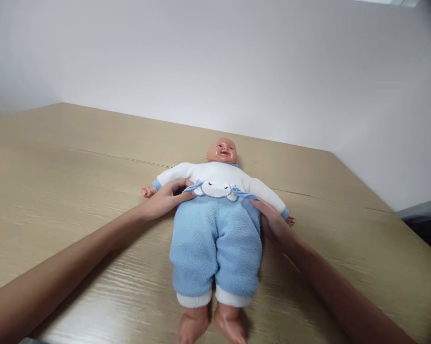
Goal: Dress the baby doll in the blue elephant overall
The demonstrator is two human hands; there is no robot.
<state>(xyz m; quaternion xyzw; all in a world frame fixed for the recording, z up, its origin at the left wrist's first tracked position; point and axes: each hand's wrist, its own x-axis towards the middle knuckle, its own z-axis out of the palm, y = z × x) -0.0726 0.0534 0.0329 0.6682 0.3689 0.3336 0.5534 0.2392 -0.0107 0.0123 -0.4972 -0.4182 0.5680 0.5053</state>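
While left grip [167, 197] pinches the pants [197, 234] at the left waist edge and right grip [272, 220] holds the right, fingers partly hidden, doll [215, 173] lies face-up on table [75, 181]. Risk: uneven pull skews pants, or drags doll sideways.

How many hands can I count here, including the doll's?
4: the person's left hand and right hand at either side of the blue pants' waist, plus one doll hand at picture left and another doll hand at right.
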